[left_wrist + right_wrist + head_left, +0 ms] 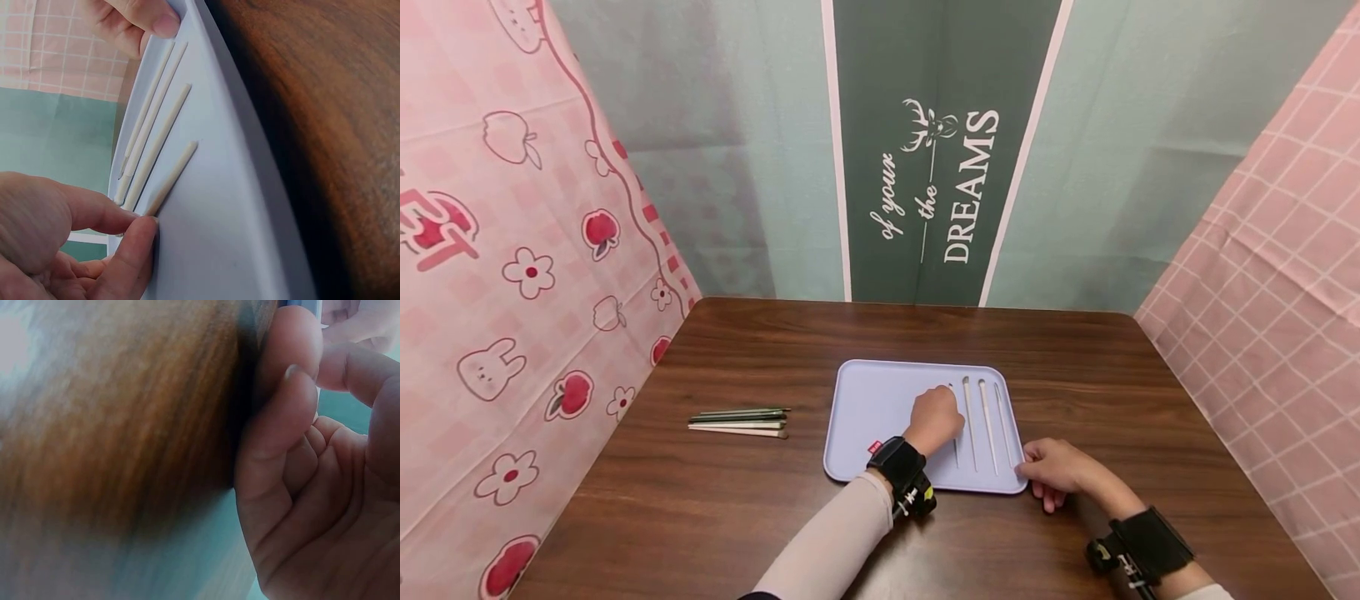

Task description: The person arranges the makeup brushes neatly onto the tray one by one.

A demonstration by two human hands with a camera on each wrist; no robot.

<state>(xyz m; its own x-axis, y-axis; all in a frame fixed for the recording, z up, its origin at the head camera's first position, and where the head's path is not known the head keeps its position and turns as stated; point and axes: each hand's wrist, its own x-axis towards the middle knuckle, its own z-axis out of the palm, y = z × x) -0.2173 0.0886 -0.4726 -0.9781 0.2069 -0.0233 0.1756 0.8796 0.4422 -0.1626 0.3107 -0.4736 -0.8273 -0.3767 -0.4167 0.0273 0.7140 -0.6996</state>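
A pale lavender tray (880,392) lies on the table. My left hand (935,419) is over it, thumb and fingertip pinching a slim, pale-handled brush (174,177); the fingers hide that brush's upper part. To its right, three more brushes (987,425) lie side by side in the tray, handles toward me, small darker heads away. At the tray's near right corner my right hand (1054,468) grips the rim, with the thumb on top. The right wrist view shows fingers (294,412) curled against the tray's outer edge.
On the table (760,342), left of the tray, lies a bundle of several brushes (737,422), some with dark green handles and some with cream ones. A small red label (876,447) is on the tray near my left wrist. Patterned cloths hang around the table.
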